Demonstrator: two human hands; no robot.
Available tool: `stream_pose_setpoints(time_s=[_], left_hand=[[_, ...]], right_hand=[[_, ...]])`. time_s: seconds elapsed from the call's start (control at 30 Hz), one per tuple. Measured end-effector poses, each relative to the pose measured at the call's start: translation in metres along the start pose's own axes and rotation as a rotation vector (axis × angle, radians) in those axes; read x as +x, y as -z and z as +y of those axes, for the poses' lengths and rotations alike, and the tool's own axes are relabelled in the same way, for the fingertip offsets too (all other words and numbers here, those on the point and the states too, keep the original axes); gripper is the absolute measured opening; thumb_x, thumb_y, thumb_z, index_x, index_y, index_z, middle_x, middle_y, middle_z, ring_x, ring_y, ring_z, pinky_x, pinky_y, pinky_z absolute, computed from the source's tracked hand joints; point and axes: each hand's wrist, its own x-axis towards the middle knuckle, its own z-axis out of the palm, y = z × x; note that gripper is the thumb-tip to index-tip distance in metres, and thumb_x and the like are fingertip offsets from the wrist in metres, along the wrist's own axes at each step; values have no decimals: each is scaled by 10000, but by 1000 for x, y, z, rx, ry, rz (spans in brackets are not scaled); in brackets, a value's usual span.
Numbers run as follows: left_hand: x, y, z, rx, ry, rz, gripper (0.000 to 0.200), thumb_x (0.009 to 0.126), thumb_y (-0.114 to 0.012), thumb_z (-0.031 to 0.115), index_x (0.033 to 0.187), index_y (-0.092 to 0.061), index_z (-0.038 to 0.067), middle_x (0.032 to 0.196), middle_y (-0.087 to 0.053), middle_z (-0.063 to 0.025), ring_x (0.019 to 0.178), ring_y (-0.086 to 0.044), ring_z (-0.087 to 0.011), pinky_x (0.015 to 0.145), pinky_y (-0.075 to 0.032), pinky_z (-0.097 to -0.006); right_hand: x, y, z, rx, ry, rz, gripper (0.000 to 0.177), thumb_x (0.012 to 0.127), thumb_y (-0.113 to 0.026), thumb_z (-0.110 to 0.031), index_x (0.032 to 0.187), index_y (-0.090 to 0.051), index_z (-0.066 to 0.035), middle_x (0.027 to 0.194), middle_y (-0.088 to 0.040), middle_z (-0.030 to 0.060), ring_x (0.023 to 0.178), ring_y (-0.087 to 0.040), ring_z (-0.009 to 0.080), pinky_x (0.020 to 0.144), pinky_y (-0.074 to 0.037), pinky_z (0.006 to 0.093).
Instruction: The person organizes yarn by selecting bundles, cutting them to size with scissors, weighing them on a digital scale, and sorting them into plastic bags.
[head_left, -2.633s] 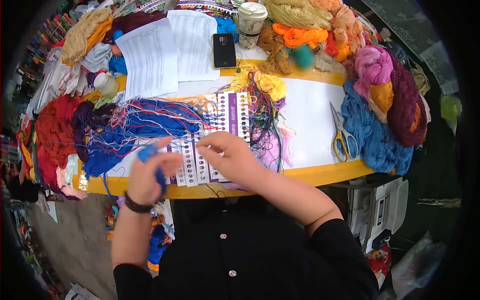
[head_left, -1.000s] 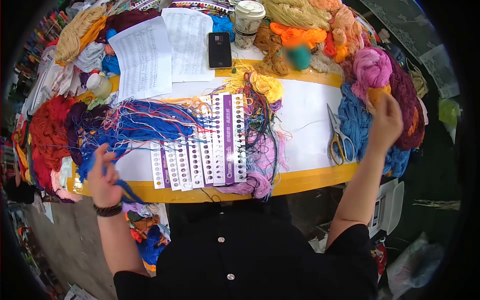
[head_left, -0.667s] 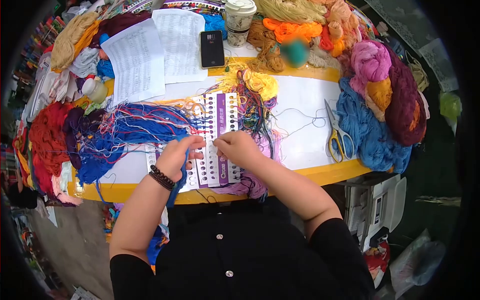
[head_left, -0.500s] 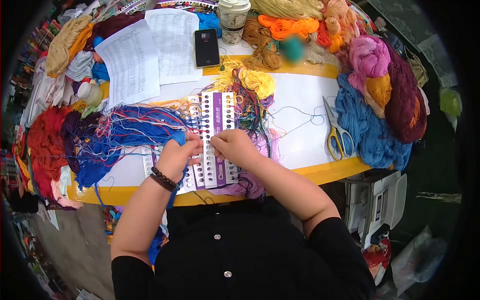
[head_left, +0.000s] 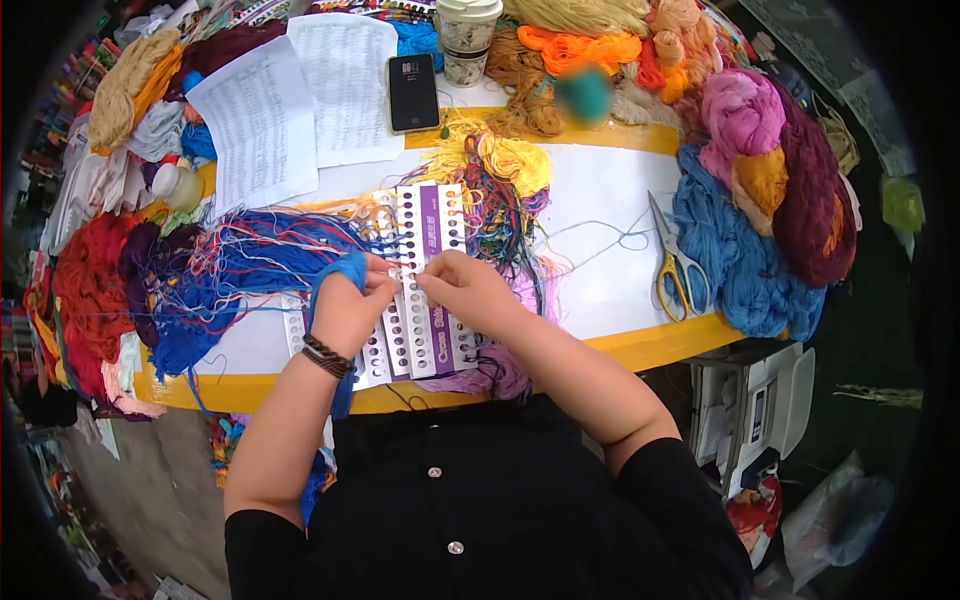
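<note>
Purple-banded card point(head_left: 440, 338) stretches away from you beneath your right hand point(head_left: 466, 290), fingertips together, your left hand point(head_left: 346, 310) just beside, its grip unclear.

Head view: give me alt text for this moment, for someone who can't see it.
A person's left hand, draped with blue thread, and right hand are close together over punched cards. A mass of mostly blue strands lies to the left; scissors lie to the right, beside blue yarn. Beyond are printed sheets, a phone and a lidded cup.
</note>
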Motion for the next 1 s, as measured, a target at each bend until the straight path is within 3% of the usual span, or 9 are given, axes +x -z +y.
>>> stream_pose_setpoints(time_s=[0.13,0.3,0.33,0.37,0.5,0.6,0.73,0.87,1.0], left_hand=[[1,-9,0,-677,129,-103,229,829,-679,143,1010,-589,36,856,-642,-21,689,-560,-79,602,-423,-215],[-11,-9,12,0,-74,-87,236,784,-556,167,913,-700,31,796,-649,-242,755,-648,-335,706,-500,-396],[-6,-10,-1,-10,-183,-222,260,764,-551,142,966,-687,49,825,-645,-244,768,-645,-334,703,-498,-390],[-6,-26,-11,-75,-283,79,300,743,-560,105,1023,-657,59,800,-647,-210,743,-643,-304,686,-494,-376],[-9,14,-16,-231,-262,251,255,798,-578,115,1039,-645,69,731,-635,-93,636,-623,-209,608,-503,-324],[-9,62,-29,-848,-40,171,259,845,-537,103,1075,-643,45,743,-642,-71,613,-610,-131,562,-531,-282],[-47,160,-52,-1230,-174,421,293,831,-598,124,1108,-625,32,714,-652,-83,572,-586,-117,525,-489,-261],[-104,226,-90,-1199,-361,1075,433,904,-604,233,1235,-533,-38,1113,-613,-132,988,-591,-178,888,-483,-318],[-159,181,-76,-925,-309,705,406,997,-441,270,1252,-488,-42,1132,-631,-140,1019,-622,-200,923,-477,-330]], right_hand=[[-8,5,-2,22,12,46,224,859,-609,-187,1009,-575,-23,802,-646,92,721,-608,146,631,-476,282],[-7,-4,-34,616,-242,12,146,890,-576,-145,1000,-602,-52,797,-616,6,676,-556,72,583,-433,189],[-8,-4,-39,665,-272,7,141,894,-572,-143,1000,-603,-55,815,-616,-4,682,-554,61,579,-430,174],[-1,6,-11,676,-234,60,181,908,-554,-127,1052,-562,-19,917,-640,55,623,-506,91,539,-379,220],[-3,-1,-23,307,-206,-143,47,924,-532,-134,951,-516,-99,797,-586,14,681,-531,102,604,-412,222],[3,0,-17,175,-230,-128,69,926,-523,-125,991,-513,-105,835,-618,23,722,-550,106,647,-431,230],[-1,-7,-18,76,-185,-87,118,944,-498,-183,1023,-520,-98,857,-627,26,726,-538,97,660,-424,232],[-7,-14,-20,60,-149,-50,104,936,-520,-160,997,-530,-76,861,-625,28,730,-537,90,669,-427,226],[-24,-61,-48,-88,275,7,76,910,-562,-87,962,-552,-32,892,-605,38,853,-579,116,806,-459,258]])
